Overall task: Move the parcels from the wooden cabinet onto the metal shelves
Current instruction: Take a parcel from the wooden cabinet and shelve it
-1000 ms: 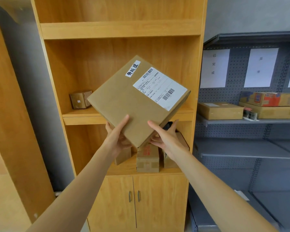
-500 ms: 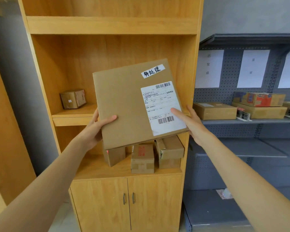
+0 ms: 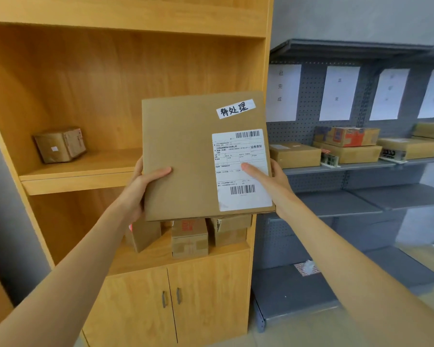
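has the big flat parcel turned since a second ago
Yes. The flat parcel has rotated clockwise, from diamond-tilted to nearly square with the wooden cabinet shelf edges.

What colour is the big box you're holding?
Plain brown cardboard with white labels, in the head view.

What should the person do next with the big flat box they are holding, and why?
Probably carry the flat parcel rightward toward the metal shelves. Both the left hand and right hand already grip it, clear of the wooden cabinet, and the grey middle shelf has bare space.
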Action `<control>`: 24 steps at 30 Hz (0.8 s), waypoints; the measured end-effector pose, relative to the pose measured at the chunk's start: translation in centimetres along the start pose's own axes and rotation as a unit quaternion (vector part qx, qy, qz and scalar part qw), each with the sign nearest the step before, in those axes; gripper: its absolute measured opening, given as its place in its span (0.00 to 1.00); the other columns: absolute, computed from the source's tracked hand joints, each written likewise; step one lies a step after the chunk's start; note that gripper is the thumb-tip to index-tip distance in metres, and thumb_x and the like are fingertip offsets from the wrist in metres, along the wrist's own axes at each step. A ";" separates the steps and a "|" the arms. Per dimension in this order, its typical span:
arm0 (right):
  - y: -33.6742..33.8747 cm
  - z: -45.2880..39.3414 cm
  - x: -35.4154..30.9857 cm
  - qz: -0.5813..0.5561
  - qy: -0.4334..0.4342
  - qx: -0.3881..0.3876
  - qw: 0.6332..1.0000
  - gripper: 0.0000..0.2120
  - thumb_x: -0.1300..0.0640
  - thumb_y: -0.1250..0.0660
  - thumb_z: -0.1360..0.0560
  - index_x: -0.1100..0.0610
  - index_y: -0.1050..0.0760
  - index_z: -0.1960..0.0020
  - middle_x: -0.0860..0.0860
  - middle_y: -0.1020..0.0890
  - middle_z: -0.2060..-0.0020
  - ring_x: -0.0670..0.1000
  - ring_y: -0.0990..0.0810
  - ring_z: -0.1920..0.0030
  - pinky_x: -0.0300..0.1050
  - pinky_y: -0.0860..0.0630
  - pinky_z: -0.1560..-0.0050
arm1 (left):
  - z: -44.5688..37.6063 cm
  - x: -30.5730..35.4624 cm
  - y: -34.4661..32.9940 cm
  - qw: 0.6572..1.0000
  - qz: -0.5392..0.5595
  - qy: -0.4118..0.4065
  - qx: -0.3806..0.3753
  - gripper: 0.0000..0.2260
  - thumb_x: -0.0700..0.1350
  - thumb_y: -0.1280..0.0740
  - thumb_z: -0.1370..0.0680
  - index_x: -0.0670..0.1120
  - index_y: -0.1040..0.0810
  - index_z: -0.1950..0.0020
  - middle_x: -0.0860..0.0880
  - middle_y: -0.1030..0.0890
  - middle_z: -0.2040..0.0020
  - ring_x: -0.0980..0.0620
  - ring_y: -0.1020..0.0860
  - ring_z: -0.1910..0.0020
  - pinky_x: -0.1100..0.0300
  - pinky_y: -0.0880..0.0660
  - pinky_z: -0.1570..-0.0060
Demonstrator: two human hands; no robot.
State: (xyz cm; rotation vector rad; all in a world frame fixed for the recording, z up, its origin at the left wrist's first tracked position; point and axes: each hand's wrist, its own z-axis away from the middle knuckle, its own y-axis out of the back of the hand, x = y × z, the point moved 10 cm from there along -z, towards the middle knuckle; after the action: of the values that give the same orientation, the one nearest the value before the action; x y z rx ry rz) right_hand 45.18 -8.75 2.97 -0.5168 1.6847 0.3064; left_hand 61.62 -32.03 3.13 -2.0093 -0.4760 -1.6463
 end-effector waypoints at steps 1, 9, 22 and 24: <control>0.3 0.2 0.1 0.000 0.001 0.011 1.000 0.33 0.51 0.25 0.31 0.49 0.35 0.29 0.45 0.18 0.47 0.43 0.18 0.53 0.37 0.21 0.63 | -0.4 -0.2 -0.2 1.000 0.001 0.000 0.001 0.32 0.49 0.24 0.36 0.62 0.32 0.35 0.52 0.20 0.44 0.49 0.21 0.45 0.53 0.24 0.56; 5.2 0.8 1.0 -0.016 -0.017 0.067 0.997 0.34 0.49 0.25 0.31 0.49 0.35 0.29 0.44 0.19 0.48 0.44 0.19 0.51 0.40 0.21 0.58 | -2.2 -1.0 -4.7 1.000 -0.019 -0.020 -0.008 0.33 0.52 0.25 0.33 0.61 0.34 0.31 0.51 0.22 0.42 0.49 0.21 0.47 0.53 0.24 0.57; 23.7 -2.7 0.1 -0.013 0.000 0.097 0.995 0.31 0.47 0.26 0.30 0.49 0.33 0.31 0.44 0.20 0.44 0.45 0.21 0.46 0.44 0.24 0.46 | -6.0 -3.8 -23.7 0.997 -0.058 -0.046 -0.003 0.34 0.56 0.25 0.33 0.60 0.35 0.30 0.51 0.24 0.42 0.51 0.23 0.47 0.56 0.25 0.58; 28.5 -3.5 -0.5 -0.005 0.000 0.106 0.994 0.31 0.47 0.26 0.30 0.49 0.34 0.30 0.45 0.20 0.43 0.47 0.21 0.43 0.46 0.25 0.42 | -6.8 -4.3 -28.7 0.997 -0.055 -0.055 -0.007 0.32 0.54 0.26 0.31 0.60 0.35 0.30 0.52 0.24 0.44 0.53 0.24 0.49 0.59 0.27 0.60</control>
State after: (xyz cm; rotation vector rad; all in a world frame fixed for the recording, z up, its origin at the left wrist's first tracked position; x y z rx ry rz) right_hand 28.03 14.19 1.63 -0.3662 1.6904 0.1176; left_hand 39.35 -12.35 4.36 -2.1271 -0.6274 -1.6117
